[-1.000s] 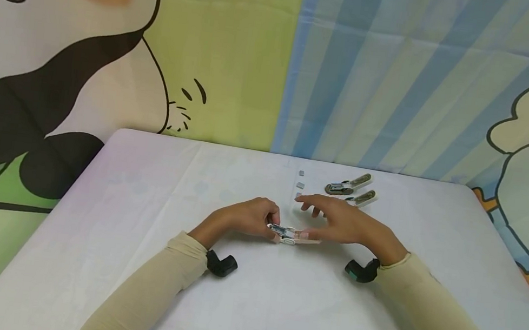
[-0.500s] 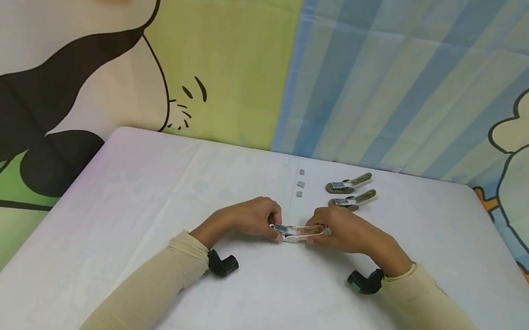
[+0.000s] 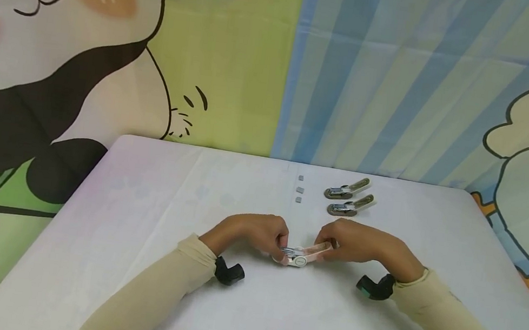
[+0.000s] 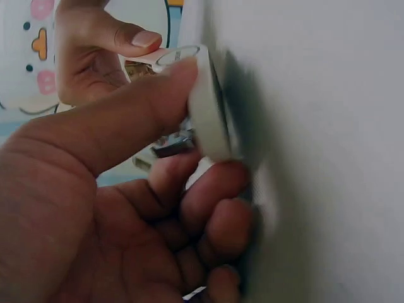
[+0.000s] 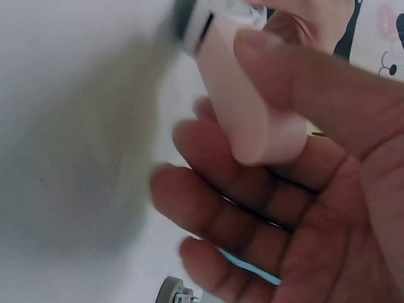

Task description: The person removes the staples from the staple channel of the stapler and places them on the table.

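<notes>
A small pink-and-white stapler [image 3: 301,261] is held between both hands near the middle of the table, its cover raised from its base. My left hand [image 3: 264,233] pinches the white base end [image 4: 208,120] between thumb and fingers; a metal part shows behind the thumb in the left wrist view. At the other end, my right hand [image 3: 358,242] grips the pink cover [image 5: 233,104], thumb on one side and fingers curled on the other. The fingertips partly hide both ends. Close over the cloth, the stapler casts a shadow in the wrist views.
Two grey-brown staplers [image 3: 346,188] with raised covers lie at the back right of the white-covered table [image 3: 209,306]. Left of them, small grey blocks [image 3: 300,190], like staple strips, form a short row. A cartoon-printed curtain [image 3: 237,64] hangs behind the table.
My right hand, spread over the stapler a second ago, has closed round the pink cover. Both hands and the stapler have shifted slightly toward me and right. The head view has tilted a little.
</notes>
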`<state>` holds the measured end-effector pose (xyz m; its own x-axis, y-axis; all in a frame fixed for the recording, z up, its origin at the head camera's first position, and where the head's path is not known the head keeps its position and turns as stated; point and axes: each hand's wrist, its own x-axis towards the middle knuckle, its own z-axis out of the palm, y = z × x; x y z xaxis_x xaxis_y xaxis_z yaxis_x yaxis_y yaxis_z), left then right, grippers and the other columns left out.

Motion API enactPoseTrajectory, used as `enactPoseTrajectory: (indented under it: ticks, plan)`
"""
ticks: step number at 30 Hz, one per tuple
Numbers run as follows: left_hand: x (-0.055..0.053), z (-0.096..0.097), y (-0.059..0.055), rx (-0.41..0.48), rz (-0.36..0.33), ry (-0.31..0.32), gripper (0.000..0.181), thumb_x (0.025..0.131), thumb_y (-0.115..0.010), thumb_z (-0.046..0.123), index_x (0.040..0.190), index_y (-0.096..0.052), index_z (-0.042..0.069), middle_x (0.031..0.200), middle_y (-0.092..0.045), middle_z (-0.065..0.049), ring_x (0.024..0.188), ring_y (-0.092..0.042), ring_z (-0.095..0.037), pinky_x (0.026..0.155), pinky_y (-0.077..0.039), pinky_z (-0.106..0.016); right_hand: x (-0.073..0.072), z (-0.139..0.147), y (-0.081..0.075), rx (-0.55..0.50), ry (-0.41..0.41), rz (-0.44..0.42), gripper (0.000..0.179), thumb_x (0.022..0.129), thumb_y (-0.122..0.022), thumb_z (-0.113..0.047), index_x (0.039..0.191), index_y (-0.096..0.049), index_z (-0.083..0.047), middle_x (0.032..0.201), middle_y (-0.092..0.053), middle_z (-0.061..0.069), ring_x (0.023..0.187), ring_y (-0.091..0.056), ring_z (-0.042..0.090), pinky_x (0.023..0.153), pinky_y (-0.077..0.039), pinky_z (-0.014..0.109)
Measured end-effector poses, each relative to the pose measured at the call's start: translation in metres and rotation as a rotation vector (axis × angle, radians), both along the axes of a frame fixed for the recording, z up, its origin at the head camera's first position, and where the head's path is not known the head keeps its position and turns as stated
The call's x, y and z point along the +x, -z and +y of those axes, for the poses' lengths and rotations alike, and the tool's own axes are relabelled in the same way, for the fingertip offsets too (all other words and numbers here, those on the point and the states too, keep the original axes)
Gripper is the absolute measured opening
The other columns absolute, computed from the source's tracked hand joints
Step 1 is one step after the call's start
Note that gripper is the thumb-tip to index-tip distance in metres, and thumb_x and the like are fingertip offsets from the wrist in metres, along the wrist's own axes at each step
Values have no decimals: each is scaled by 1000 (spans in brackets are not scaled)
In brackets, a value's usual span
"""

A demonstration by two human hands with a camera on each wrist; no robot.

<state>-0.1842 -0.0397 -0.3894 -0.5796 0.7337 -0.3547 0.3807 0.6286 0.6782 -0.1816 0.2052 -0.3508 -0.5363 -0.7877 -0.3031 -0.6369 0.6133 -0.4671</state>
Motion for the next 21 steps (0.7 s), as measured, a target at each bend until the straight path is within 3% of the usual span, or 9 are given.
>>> enactPoseTrajectory:
  ticks: [3,7,14,21]
  plan:
    - [2,14,-5,-37,-37,63,18,83,-78,23,73,-67,12,63,-57,5,56,-48,-7,54,-39,-23,1,8,-5,31,-2,-75,14,89,-72,-21,101,-70,-15,83,-59,-16,71,-51,3,64,-46,26]
    - [4,34,-8,-64,8,88,21,84,-77,25,72,-66,11,62,-57,5,56,-46,-7,53,-38,-22,1,24,-11,55,38,-102,14,88,-73,-23,100,-70,-17,80,-58,-14,68,-49,4,61,-45,26]
    - [-2,65,-6,-115,118,42,23,83,-78,29,74,-66,13,68,-61,4,59,-50,-9,54,-40,-24,-3,52,-11,54,125,-106,17,87,-74,-23,103,-72,-17,79,-57,-11,67,-48,6,60,-43,26]
    - [-12,87,-7,-223,263,-22,26,85,-75,40,80,-67,15,71,-60,6,62,-51,-11,54,-41,-28,-7,65,-12,99,235,28,26,86,-76,-21,109,-72,-12,77,-54,-9,68,-47,9,60,-42,28]
